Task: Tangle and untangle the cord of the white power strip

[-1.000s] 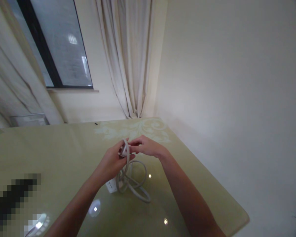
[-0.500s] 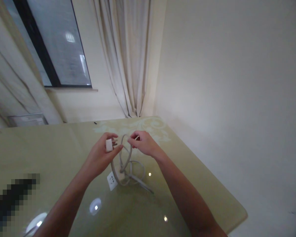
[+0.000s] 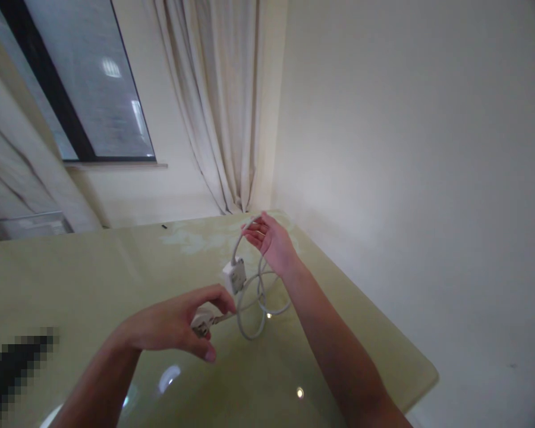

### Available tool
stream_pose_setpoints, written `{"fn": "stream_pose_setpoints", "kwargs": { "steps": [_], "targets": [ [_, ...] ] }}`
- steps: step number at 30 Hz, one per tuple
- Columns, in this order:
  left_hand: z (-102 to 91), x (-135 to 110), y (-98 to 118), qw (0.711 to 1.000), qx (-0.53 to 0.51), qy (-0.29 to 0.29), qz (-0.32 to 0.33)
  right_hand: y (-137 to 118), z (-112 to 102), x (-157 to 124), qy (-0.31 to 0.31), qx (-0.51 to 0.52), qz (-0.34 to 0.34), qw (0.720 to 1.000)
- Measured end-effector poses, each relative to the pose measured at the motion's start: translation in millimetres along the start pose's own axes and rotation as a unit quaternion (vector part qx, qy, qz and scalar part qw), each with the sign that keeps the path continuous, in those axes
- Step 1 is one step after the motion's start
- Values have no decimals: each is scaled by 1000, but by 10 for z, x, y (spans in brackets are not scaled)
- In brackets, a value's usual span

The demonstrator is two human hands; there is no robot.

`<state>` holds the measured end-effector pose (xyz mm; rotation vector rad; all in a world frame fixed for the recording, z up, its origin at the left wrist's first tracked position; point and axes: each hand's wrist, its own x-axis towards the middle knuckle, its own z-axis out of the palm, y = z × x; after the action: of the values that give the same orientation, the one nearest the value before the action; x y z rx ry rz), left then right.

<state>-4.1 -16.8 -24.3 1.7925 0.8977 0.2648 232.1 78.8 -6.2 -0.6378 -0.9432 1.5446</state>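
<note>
My left hand (image 3: 173, 324) is closed on the white plug (image 3: 204, 321) at one end of a white cable, held low over the table. My right hand (image 3: 270, 238) is raised farther back, fingers curled round the white cable (image 3: 256, 297) near its other end. Below that hand hangs a small white socket block (image 3: 234, 275), lifted off the table. Between the two hands the cable droops in loose loops onto the glossy table.
The glossy yellow-green table (image 3: 93, 279) reaches a rounded corner at the right (image 3: 428, 374). A white wall stands to the right, a cream curtain (image 3: 214, 107) and a window (image 3: 80, 83) behind. A pixelated dark patch (image 3: 13, 362) lies at the lower left.
My hands have drawn apart: the left came toward me with the plug, the right went up and back with the cable. The socket block has left the table and the coil has loosened.
</note>
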Motion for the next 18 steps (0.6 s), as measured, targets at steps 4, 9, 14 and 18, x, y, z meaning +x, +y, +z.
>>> {"fn": "stream_pose_setpoints", "kwargs": {
  "steps": [4, 9, 14, 18],
  "targets": [
    [59, 120, -80, 997, 75, 5, -12, -145, 2, -82, -74, 11, -14, 997],
    [-20, 79, -325, 978, 168, 90, -86, -215, 40, -170, -103, -55, -19, 993],
    [-182, -63, -411, 974, 158, 147, -71, -211, 83, -211, -157, -58, -36, 985],
    [-175, 61, -218, 925, 119, 357, 51, -202, 153, -276, -202, -49, -24, 978]
  ]
}}
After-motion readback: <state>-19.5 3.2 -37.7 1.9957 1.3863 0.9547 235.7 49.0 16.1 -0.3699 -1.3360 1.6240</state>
